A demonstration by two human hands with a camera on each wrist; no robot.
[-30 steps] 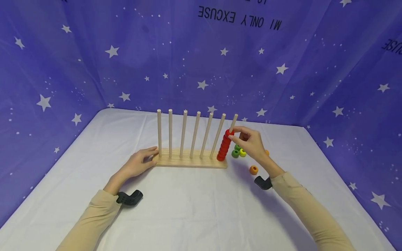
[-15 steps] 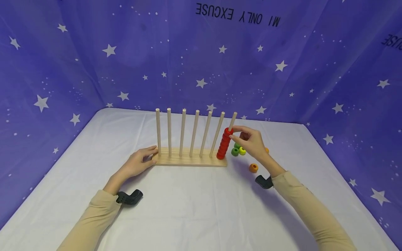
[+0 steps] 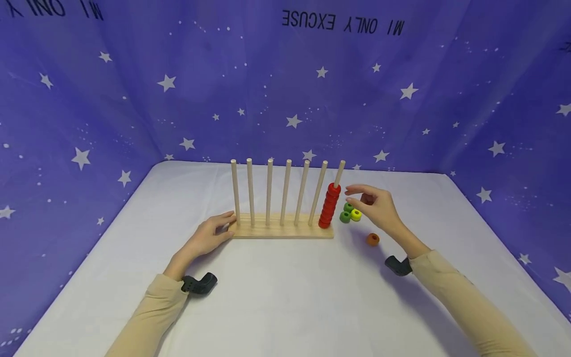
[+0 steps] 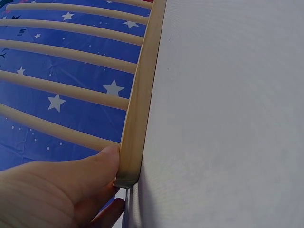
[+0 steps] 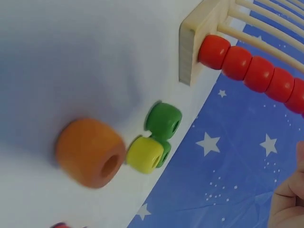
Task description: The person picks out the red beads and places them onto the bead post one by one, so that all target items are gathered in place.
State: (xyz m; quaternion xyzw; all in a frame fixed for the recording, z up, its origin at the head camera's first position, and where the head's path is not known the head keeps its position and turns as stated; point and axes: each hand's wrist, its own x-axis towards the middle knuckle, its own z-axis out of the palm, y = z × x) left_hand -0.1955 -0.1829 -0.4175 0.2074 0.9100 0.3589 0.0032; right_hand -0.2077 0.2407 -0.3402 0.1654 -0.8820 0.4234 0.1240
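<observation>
A wooden bead rack stands on the white cloth, with several upright pegs. Red beads are stacked on its rightmost peg, whose tip shows bare above them. At the rack's left end my left hand grips the base; in the left wrist view the thumb lies against the base's end. My right hand hovers just right of the red stack, thumb and forefinger apart with nothing between them. Below it lie two green beads, a yellow bead and an orange bead.
A white cloth covers the table. Purple star-patterned curtain hangs behind and at both sides. Each wrist wears a black camera mount. A small red piece shows at the lower edge of the right wrist view.
My right hand has let go of the top red bead and drawn back to the right. The left hand stays at the rack's end. The head view has shifted slightly.
</observation>
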